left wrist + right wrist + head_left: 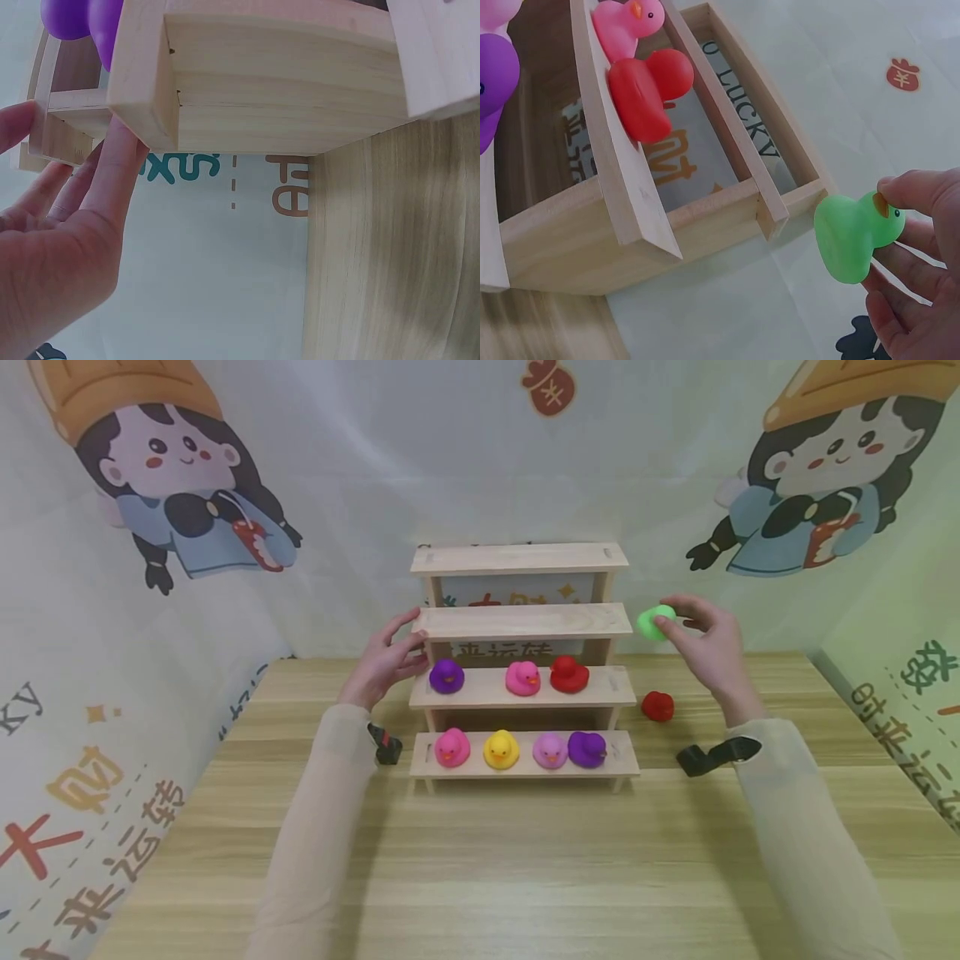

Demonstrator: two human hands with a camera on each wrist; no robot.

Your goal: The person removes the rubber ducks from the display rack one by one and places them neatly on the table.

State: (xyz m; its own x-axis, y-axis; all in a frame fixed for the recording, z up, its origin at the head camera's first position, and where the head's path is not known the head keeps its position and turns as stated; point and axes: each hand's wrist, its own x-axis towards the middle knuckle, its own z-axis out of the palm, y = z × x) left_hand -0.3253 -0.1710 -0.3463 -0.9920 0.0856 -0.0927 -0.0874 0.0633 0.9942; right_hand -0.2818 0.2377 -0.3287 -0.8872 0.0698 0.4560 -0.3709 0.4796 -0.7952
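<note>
My right hand [708, 639] pinches a green rubber duck [656, 622] between thumb and fingers, in the air just right of the wooden tiered shelf [525, 622]. In the right wrist view the green duck [855, 234] shows its orange bill under the thumb, close to the shelf's end. At the shelf's left end, my left hand [386, 660] touches the side with extended fingers near the second board from the top. The left wrist view shows the fingers [109, 184] against the wooden end, near a purple duck [71, 19].
The lower boards hold several ducks, among them a purple duck [447, 677], a red duck [569, 674] and a yellow duck [501, 749]. Another red duck [657, 706] lies on the table [510, 868] right of the shelf. A printed cloth [360, 485] hangs behind.
</note>
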